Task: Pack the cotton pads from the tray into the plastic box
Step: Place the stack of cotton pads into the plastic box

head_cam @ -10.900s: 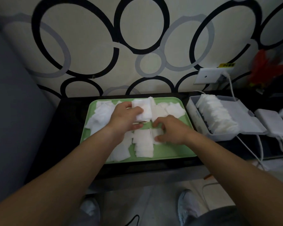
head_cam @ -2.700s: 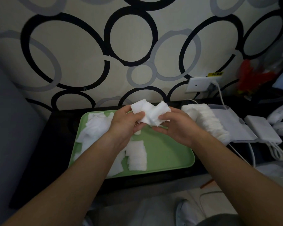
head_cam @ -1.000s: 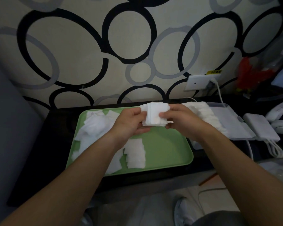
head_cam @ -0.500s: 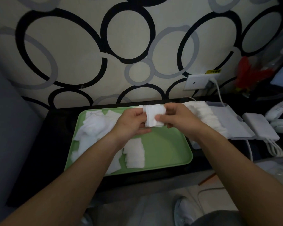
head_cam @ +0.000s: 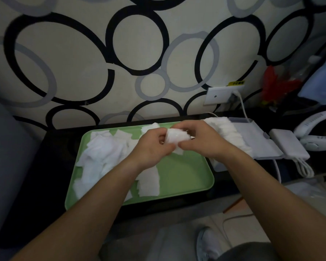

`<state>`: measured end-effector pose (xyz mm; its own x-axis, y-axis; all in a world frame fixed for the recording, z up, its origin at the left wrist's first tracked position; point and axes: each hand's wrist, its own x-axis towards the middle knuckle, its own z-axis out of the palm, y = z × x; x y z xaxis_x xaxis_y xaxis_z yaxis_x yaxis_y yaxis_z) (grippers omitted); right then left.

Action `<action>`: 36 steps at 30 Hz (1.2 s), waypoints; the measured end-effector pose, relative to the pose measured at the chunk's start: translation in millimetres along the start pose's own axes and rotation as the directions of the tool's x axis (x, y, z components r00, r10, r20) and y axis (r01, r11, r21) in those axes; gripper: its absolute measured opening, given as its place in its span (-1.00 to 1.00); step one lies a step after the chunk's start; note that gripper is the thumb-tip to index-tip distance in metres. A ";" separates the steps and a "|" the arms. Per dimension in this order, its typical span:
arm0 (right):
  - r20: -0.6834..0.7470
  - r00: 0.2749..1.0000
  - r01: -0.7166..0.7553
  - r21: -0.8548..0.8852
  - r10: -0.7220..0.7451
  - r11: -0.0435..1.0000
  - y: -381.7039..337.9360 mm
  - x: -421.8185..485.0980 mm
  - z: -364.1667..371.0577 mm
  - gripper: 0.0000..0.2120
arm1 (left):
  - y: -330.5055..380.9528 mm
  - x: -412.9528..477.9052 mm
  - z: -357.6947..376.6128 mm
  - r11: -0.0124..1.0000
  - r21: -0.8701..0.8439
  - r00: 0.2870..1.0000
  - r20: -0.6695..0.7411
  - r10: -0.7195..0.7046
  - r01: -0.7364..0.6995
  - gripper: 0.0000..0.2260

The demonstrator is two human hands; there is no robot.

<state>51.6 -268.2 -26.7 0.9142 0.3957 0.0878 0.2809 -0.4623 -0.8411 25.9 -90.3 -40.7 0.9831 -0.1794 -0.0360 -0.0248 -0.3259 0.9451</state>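
both hands [head_cam: 177,144] pinching a small stack of white square cotton pads [head_cam: 176,139] over green plastic tray's [head_cam: 186,178] back edge | open white plastic box [head_cam: 250,136] sits just right | right hand [head_cam: 201,142] nearer

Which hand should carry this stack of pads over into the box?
Right, probably. Both hands hold the stack over the tray, but the right hand is nearest the box; the left hand would reach across.
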 end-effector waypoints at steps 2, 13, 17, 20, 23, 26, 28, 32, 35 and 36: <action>0.014 1.000 0.001 -0.052 0.000 0.999 0.9 -3.1 -7.9 -0.64 | 0.3 5.1 7.3 0.998 0.064 1.000 -0.001 0.021 -0.021 -0.76; -0.404 0.906 -0.103 0.083 0.128 0.991 26.2 -19.3 -112.1 -0.84 | 12.1 31.9 75.9 0.997 0.065 0.997 -0.051 0.053 -0.050 -0.85; -0.344 0.904 -0.180 0.230 0.253 0.956 45.9 -3.1 -123.9 -0.75 | 14.3 36.6 99.4 0.971 0.185 0.988 0.042 0.145 -0.151 -0.85; -0.197 0.931 -0.266 0.217 0.308 0.939 52.7 5.0 -121.5 -0.77 | 14.2 40.0 111.2 0.957 0.253 0.989 0.076 0.126 -0.141 -0.89; -0.130 0.946 -0.311 -0.107 0.297 0.944 57.2 12.7 -121.8 -0.78 | 10.2 42.8 115.8 0.951 0.288 0.993 0.061 0.102 -0.115 -0.95; -0.074 0.967 -0.244 -0.538 0.244 0.807 51.6 20.8 -121.2 -0.78 | 7.8 43.4 115.8 0.952 0.286 0.994 0.061 0.094 -0.107 -0.97; -0.007 0.971 -0.181 -0.675 0.239 0.716 42.7 25.8 -115.7 -0.74 | 6.4 44.1 115.9 0.955 0.274 0.993 0.064 0.097 -0.111 -0.96; 0.062 0.946 -0.121 -0.842 0.318 0.526 26.0 34.0 -100.4 -0.71 | 3.5 43.5 115.7 0.960 0.259 0.992 0.083 0.093 -0.111 -0.95; 0.064 0.949 -0.079 -0.900 0.310 0.429 22.6 40.3 -87.8 -0.71 | 3.3 41.7 112.9 0.962 0.241 0.989 0.103 0.107 -0.130 -0.94; 0.060 0.955 -0.070 -0.906 0.289 0.418 22.6 41.6 -83.9 -0.71 | 3.5 41.2 111.9 0.961 0.239 0.987 0.112 0.112 -0.137 -0.94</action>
<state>120.5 -328.8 2.7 0.9371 0.2917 -0.1916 0.3182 -0.9396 0.1259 46.0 -202.7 -75.3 0.9475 -0.3178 0.0343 -0.2015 -0.5105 0.8359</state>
